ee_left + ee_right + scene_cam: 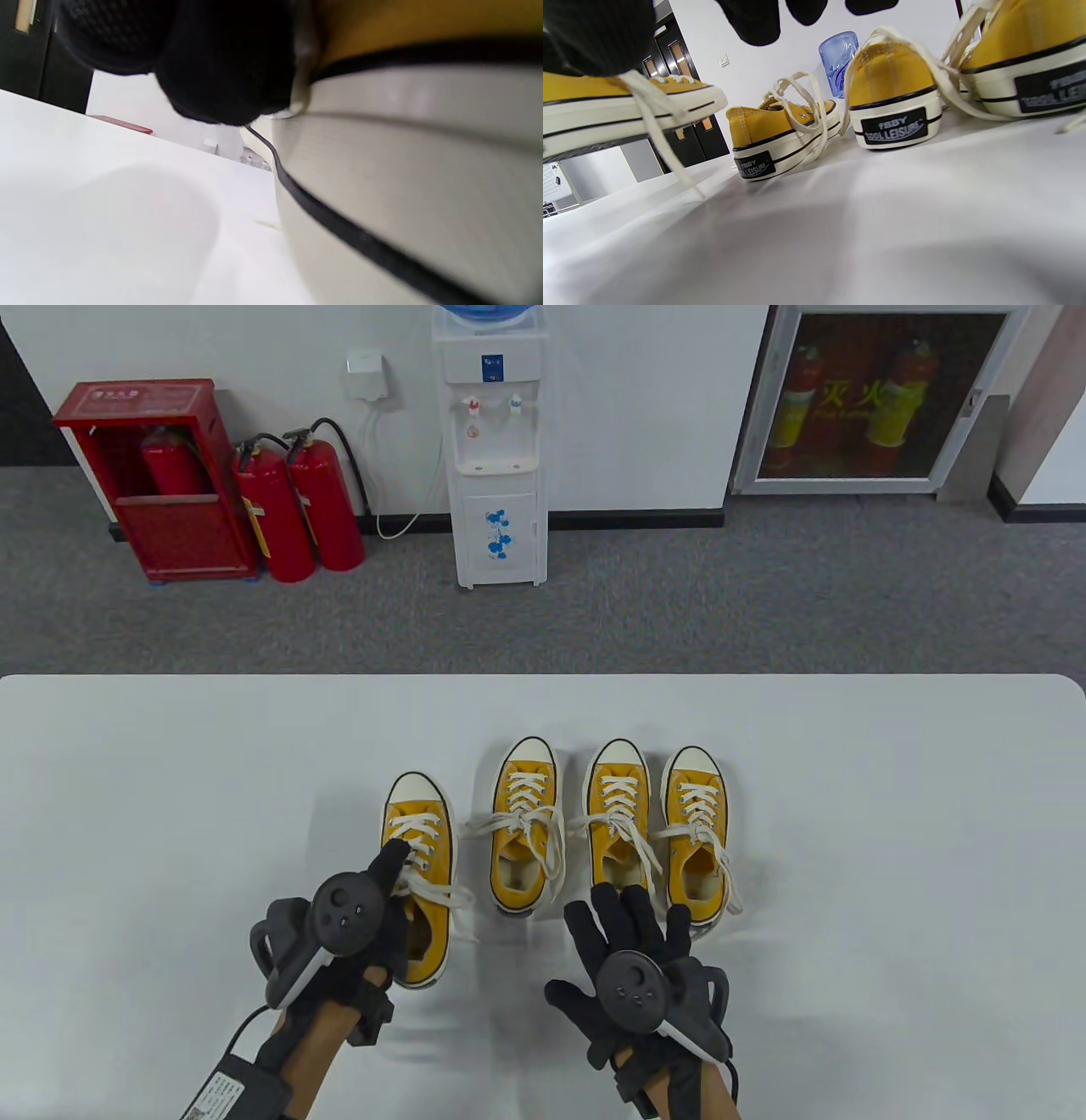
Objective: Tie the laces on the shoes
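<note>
Yellow canvas shoes stand in a row on the white bench (170, 780), laces loose. My left hand (344, 916) grips the leftmost shoe (417, 848), lifted clear of the bench. My right hand (632, 950) hovers spread, fingers open, holding nothing, near the third shoe (619, 806).

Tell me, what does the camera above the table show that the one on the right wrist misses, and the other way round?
Only the table view shows both gloved hands whole: the left hand rests on the leftmost shoe, the right hand is spread flat near the third shoe, beside the fire extinguishers. Only the right wrist view shows the black heel labels and the leftmost shoe's sole raised off the table. Both show four yellow shoes with loose white laces and the water dispenser.
</note>
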`<state>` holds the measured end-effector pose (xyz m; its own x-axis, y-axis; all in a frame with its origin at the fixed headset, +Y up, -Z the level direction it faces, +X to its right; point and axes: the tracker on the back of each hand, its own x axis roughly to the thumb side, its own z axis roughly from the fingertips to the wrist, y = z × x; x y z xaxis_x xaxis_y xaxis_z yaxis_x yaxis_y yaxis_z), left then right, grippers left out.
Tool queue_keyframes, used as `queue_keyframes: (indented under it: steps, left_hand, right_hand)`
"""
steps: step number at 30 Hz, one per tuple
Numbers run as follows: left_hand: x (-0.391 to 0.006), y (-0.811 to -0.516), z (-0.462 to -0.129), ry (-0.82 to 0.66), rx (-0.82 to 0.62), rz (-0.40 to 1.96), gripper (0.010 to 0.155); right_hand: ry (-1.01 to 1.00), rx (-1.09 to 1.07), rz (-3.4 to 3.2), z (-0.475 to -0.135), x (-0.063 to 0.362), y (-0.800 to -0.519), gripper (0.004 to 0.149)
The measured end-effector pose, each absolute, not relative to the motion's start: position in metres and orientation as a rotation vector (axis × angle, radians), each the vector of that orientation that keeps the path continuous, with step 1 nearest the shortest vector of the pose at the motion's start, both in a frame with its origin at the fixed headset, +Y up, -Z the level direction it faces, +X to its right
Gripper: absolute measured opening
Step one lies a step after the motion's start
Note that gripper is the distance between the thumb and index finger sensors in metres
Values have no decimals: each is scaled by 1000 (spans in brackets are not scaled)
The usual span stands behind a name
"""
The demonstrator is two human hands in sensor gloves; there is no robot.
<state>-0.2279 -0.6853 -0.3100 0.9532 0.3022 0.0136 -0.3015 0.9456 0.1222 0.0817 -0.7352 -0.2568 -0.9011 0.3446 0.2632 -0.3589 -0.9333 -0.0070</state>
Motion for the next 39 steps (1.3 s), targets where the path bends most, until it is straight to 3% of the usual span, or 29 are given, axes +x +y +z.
queue_keyframes:
  steps: [8, 18, 29, 36, 39]
  left_hand:
    - [-230, -675, -356, 66, 157, 302, 60]
    - [-231, -709, -389, 92, 160, 306, 58]
    - [-232, -745, -409, 93, 88, 332, 55]
    - [-243, -752, -410, 99, 47, 352, 55]
    - [-245, -747, -406, 96, 33, 320, 62]
  right_hand:
    - [-78, 367, 2752, -257, 82, -735, 87]
    - [-73, 378, 2757, -257, 80, -736, 86]
    - [-67, 386, 2764, -257, 79, -737, 86]
    - [-66, 388, 2770, -257, 78, -737, 86]
    - [-63, 389, 2772, -257, 77, -737, 86]
